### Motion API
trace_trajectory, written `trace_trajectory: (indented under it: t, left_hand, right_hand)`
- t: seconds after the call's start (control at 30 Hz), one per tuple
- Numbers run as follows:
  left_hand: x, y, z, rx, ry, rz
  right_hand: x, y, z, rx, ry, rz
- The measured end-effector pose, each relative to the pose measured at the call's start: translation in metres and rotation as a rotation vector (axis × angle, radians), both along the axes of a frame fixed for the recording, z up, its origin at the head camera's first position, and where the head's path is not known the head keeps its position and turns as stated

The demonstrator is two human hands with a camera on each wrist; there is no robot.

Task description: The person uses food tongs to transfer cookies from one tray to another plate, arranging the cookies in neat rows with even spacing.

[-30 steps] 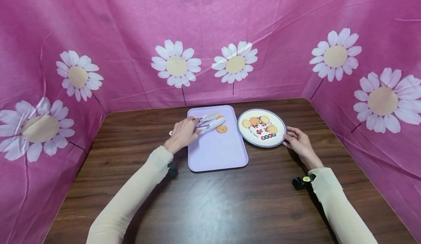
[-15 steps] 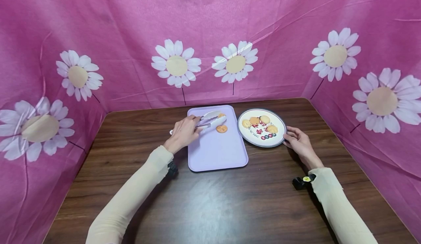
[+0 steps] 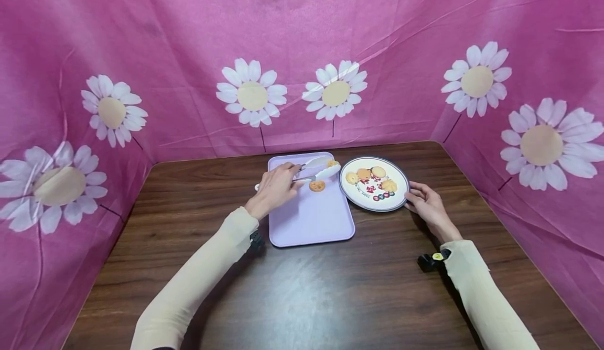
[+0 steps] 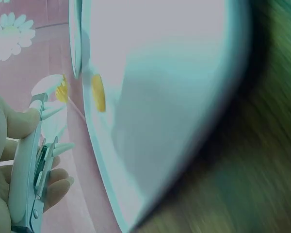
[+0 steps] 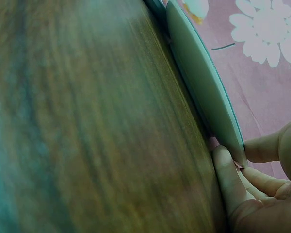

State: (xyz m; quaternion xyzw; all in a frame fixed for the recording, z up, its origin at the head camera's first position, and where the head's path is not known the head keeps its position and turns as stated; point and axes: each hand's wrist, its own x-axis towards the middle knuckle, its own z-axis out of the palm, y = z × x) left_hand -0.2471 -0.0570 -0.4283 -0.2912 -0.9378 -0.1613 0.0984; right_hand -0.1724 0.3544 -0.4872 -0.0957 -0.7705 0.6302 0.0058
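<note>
My left hand (image 3: 276,186) grips a pair of white-tipped tongs (image 4: 24,170) over the lilac tray (image 3: 311,219). Between the tong tips is a yellow-orange cookie (image 4: 62,90), raised above the tray near its back right corner. One round cookie (image 3: 317,186) lies on the tray below the tongs. To the right stands a white plate (image 3: 358,195) with a dark rim, bearing several cookies and a red printed pattern. With thumb and fingers, my right hand (image 3: 428,206) pinches the plate's right edge; in the right wrist view that edge (image 5: 240,155) sits between them.
The tray and plate rest side by side on a dark wooden table (image 3: 302,292). A pink cloth (image 3: 292,14) with printed daisies hangs behind the table and along both sides.
My left hand and the tongs have moved right toward the plate, carrying one cookie up off the tray. The right hand stays at the plate's edge.
</note>
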Motion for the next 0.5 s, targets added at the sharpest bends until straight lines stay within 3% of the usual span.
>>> trace_trajectory:
  t: [0.23,0.5]
  left_hand:
    - [0.006,0.025,0.005,-0.001,-0.009,-0.056]
    - [0.012,0.047,0.002,-0.029,-0.006,-0.080]
  right_hand:
    - [0.000,0.000,-0.001,-0.027,0.000,0.002]
    - [0.000,0.001,-0.001,-0.003,-0.009,0.003]
